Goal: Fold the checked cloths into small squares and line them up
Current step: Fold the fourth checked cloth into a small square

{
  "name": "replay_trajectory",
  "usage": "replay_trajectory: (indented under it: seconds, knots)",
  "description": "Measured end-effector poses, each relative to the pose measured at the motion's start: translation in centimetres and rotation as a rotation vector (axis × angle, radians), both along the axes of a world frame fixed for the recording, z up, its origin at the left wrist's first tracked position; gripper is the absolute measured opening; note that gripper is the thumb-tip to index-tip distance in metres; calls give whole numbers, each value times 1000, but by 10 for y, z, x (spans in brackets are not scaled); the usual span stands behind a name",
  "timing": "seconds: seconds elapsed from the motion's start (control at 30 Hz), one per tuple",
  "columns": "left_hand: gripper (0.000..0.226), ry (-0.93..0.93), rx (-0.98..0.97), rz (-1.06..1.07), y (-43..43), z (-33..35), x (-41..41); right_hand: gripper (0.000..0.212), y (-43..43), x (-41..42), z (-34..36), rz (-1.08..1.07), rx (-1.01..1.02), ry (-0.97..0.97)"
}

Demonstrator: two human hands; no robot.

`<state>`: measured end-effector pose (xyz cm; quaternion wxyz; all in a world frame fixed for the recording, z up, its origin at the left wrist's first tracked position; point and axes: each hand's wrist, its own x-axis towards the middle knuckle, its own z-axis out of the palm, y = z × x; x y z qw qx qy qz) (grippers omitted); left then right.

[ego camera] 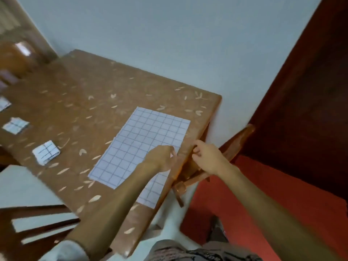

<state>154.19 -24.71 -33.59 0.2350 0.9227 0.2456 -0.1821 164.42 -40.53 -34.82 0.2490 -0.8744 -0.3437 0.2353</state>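
Matt checked cloth (139,146); glossy brown tabletop (79,87)

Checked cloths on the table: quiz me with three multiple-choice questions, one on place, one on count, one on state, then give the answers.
1. Where are the folded squares relative to the open cloth? A on top of it; B to its left; C on the floor.
2. How many folded squares show? A one; B three; C eight.
3. How does the open cloth lie? A rolled up; B crumpled in a heap; C spread flat.
Answers: B, they sit in a line on the table left of it; B, three show, the farthest cut by the frame's edge; C, its grid lies flat on the table.
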Motion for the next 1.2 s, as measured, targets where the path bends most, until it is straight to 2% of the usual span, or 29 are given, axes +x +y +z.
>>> replay_trajectory:
  seconds: [0.1,0.27,0.47,0.67,0.87,1.03,1.2]
  knots:
    - [31,68,-9,102,4,-8,0,31,13,30,-4,151,-9,12]
    - [34,65,-6,325,-3,-18,-13,45,42,62,-14,377,-36,37]
    - [34,144,-26,568,-10,-32,-71,46,78,48,-36,673,-188,44]
    - [43,150,-83,757,-14,-61,-104,48,120,24,-58,844,-225,26]
    - [54,147,-4,733,-8,-105,-107,44,151,2,-82,1025,-260,-69]
    - [90,207,41,665,-10,-134,-108,48,160,-18,-96,1134,-297,-90]
    - [72,145,135,681,-16,-156,-113,54,149,-33,-112,1153,-291,-40]
